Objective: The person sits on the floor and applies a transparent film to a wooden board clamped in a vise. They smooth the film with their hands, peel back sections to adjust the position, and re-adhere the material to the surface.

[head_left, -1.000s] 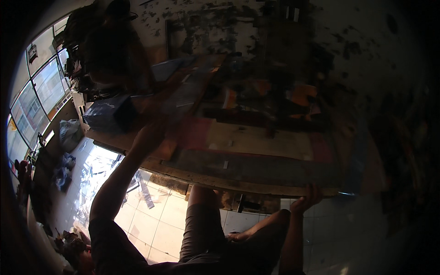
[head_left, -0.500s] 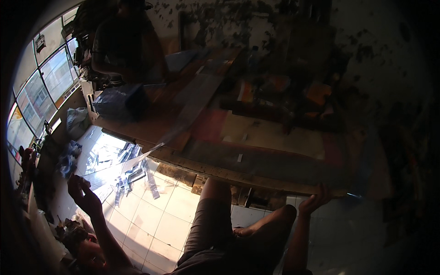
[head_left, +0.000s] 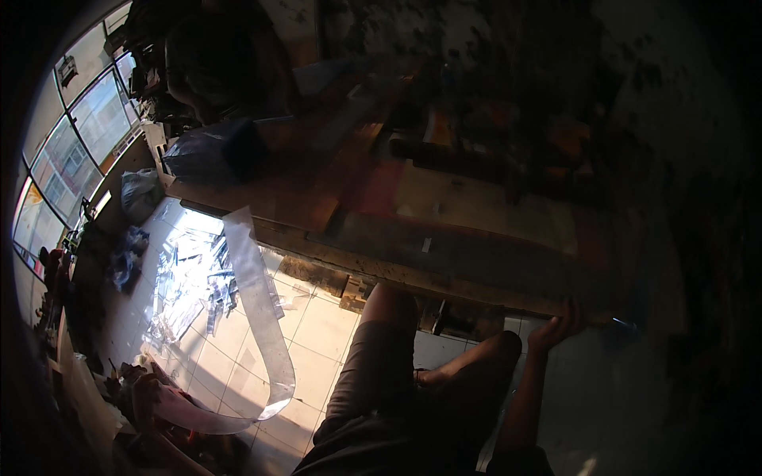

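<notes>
A long translucent plastic strip (head_left: 266,333) hangs in a curve over the tiled floor on the left. Its lower end runs into my left hand (head_left: 147,393), low at the left, which is closed on it; deep shadow and blur hide the single fingers. The strip's upper end is loose beside the front edge of the work table (head_left: 381,274). At the table's right front, my right hand (head_left: 560,325) has its fingers curled at the edge, dark against the wood. A small bright glint (head_left: 624,324) shows just right of it; what makes it is unclear.
Plastic offcuts (head_left: 190,270) lie heaped on the sunlit floor. A plastic-wrapped bundle (head_left: 206,151) sits on the table's left end, near another person (head_left: 222,63) at the far side. Full bags (head_left: 141,194) stand under the windows. My knees are against the table front.
My left hand has moved down and toward me, drawing the plastic strip off the table so that it now hangs in a loop. The right hand stays at the table edge. The view has shifted slightly.
</notes>
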The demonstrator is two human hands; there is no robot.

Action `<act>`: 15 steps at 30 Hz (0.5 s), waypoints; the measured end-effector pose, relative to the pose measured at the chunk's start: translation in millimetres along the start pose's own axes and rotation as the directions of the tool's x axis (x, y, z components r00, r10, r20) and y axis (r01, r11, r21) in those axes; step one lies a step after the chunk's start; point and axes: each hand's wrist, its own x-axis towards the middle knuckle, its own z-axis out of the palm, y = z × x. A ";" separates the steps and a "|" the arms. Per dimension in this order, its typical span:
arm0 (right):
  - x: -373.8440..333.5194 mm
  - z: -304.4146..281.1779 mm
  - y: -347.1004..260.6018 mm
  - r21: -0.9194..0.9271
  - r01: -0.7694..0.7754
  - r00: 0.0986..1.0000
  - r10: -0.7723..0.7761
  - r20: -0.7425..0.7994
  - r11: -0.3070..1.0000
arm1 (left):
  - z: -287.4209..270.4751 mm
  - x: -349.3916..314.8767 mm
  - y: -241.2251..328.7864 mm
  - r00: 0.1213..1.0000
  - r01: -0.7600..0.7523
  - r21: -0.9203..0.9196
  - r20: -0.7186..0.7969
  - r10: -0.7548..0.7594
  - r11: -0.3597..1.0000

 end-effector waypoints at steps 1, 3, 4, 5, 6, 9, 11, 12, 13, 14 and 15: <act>0.1 -3.7 2.8 -0.012 -0.007 1.000 0.008 0.007 1.000 | 23.4 7.4 6.3 0.992 -0.015 -0.014 0.122 0.017 1.000; 1.2 -0.3 -0.5 0.008 -0.005 1.000 0.005 0.026 1.000 | 82.0 -5.2 1.3 0.950 -0.025 -0.082 0.308 0.049 0.996; 6.0 -1.2 -7.0 0.022 0.013 0.999 -0.014 0.039 1.000 | 115.8 -16.5 -2.1 0.924 -0.033 -0.124 0.373 0.077 0.992; 7.9 -12.5 0.7 -0.025 0.012 0.999 -0.011 0.040 1.000 | 164.1 -7.6 21.5 0.885 -0.082 -0.156 0.442 0.143 0.984; 6.5 -12.3 0.5 -0.026 0.011 0.999 -0.009 0.049 1.000 | 205.0 -17.4 22.5 0.863 -0.151 -0.212 0.448 0.234 0.966; 3.4 -9.7 -4.3 -0.003 0.008 0.997 -0.007 0.074 1.000 | 296.2 -62.9 17.7 0.838 -0.230 -0.167 0.468 0.282 0.959; 2.1 -12.4 -0.6 -0.013 0.004 0.996 -0.003 0.085 1.000 | 332.2 -75.1 30.2 0.752 -0.263 -0.149 0.587 0.299 0.953; -1.8 -10.0 -1.7 -0.014 -0.009 0.996 0.010 0.093 1.000 | 328.3 -68.5 32.5 0.696 -0.331 -0.156 0.626 0.352 0.931; 1.1 -15.0 3.5 -0.039 0.000 0.995 0.003 0.098 0.999 | 331.2 -69.5 57.2 0.612 -0.395 -0.191 0.674 0.413 0.899; 4.8 -17.3 -0.3 -0.038 0.005 0.993 -0.001 0.115 0.999 | 323.2 -60.8 65.0 0.602 -0.360 -0.159 0.713 0.359 0.919; 5.3 -16.6 -1.0 -0.041 0.021 0.995 -0.017 0.100 0.999 | 311.4 -45.6 70.7 0.590 -0.329 -0.118 0.749 0.301 0.937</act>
